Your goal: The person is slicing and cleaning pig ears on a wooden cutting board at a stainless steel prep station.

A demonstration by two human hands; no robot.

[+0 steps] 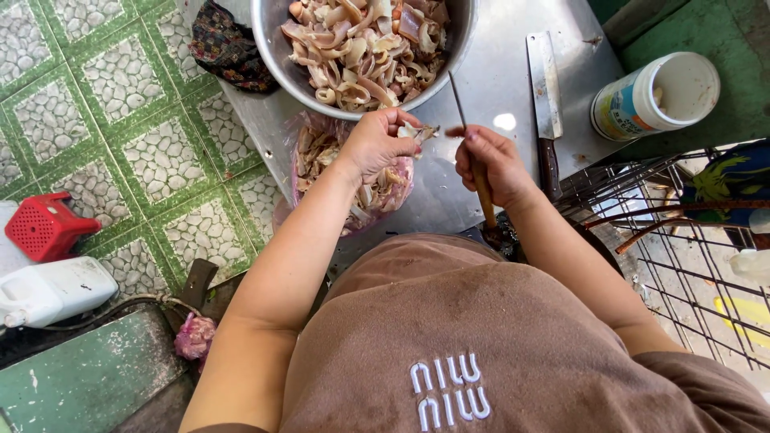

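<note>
I see my left hand [377, 143] near the middle of the frame, fingers pinched shut on a small pale piece of meat [419, 132]. My right hand [491, 164] sits just to the right of it, closed around a thin skewer [468, 132]; the stick runs up and leftward out of my fist, its point ending in front of the bowl's lower rim. The meat piece lies between the two hands, right beside the skewer shaft; whether it is already pierced I cannot tell.

At the top centre stands a large metal bowl [269, 48], heaped with pale and pinkish cut meat strips. Just below it, partly under my left wrist, lies a clear plastic bag [309, 152] holding more of the same strips. Both rest on a steel counter [497, 88]. To the right of my hands a cleaver [545, 96] lies flat on that counter, blade toward the top, dark handle toward me. Further right, at the upper right, a white plastic tub [654, 96] lies on its side on a green surface.

A patterned cloth [228, 48] lies at the counter's upper left edge. A wire rack [682, 240] fills the right side. On the green tiled floor at the left sit a red basket [44, 224] and a white jug [52, 289].
</note>
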